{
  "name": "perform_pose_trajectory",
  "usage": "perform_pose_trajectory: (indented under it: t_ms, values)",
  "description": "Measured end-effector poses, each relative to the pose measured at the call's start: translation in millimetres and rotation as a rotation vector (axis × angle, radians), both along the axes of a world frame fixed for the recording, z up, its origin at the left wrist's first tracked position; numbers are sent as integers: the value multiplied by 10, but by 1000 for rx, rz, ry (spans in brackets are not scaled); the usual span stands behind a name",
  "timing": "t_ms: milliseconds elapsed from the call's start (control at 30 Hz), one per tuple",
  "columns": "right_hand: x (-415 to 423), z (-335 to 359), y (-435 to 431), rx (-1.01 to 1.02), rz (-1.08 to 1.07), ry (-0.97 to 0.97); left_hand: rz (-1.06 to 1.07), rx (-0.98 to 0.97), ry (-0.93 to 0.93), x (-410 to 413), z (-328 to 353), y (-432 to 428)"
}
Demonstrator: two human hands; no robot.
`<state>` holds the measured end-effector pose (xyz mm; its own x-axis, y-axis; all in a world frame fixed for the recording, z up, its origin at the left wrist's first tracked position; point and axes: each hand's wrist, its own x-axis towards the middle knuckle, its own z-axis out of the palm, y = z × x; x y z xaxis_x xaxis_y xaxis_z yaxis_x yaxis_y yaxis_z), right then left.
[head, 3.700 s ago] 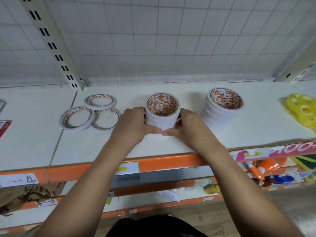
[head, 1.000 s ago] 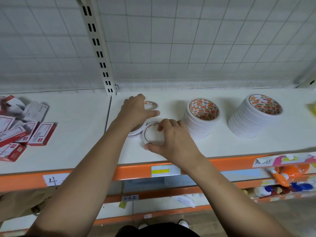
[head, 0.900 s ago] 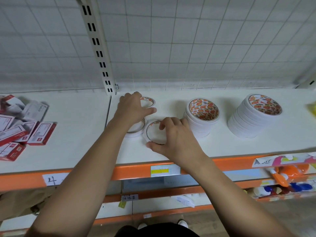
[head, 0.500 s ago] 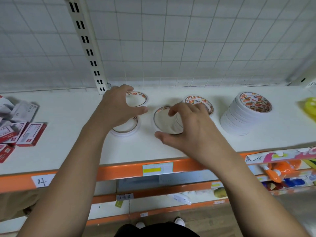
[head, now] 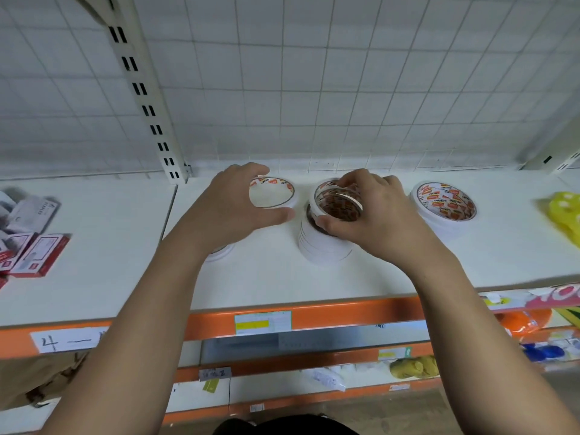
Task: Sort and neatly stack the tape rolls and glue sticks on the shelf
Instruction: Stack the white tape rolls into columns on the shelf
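Tilt worries me: my right hand [head: 376, 215] pinches a thin tape roll [head: 314, 203] askew over the stack [head: 323, 249]. Released off-centre, it could slide off; my left hand [head: 226, 208] hovers spread, empty.

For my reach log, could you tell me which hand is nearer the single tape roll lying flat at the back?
Left. The left hand curves around the single tape roll from its left; the right hand, farther right, holds a thin roll over the middle stack.
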<state>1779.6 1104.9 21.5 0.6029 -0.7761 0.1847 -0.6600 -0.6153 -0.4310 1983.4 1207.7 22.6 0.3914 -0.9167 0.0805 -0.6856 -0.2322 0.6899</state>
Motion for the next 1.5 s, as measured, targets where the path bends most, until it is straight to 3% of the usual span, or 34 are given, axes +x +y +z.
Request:
perform_pose_trajectory:
  t_ms: [300, 467, 867, 1167, 1500]
  values:
    - [-108, -141, -142, 97, 75, -21, -57, -57, 10, -363, 60, -199]
    - [-208, -192, -219, 174, 83, -42, -119, -35, -76, -584, 78, -398]
    - [-426, -372, -296, 392, 106, -246, -188, 61, -82, -755, -15, -567]
    - [-435, -411, -319, 349, 131, -289, -76, 61, 70, -524, -181, -356]
    - [-361, -412, -296, 342, 167, -349, -42, 22, 87, -451, -201, -273]
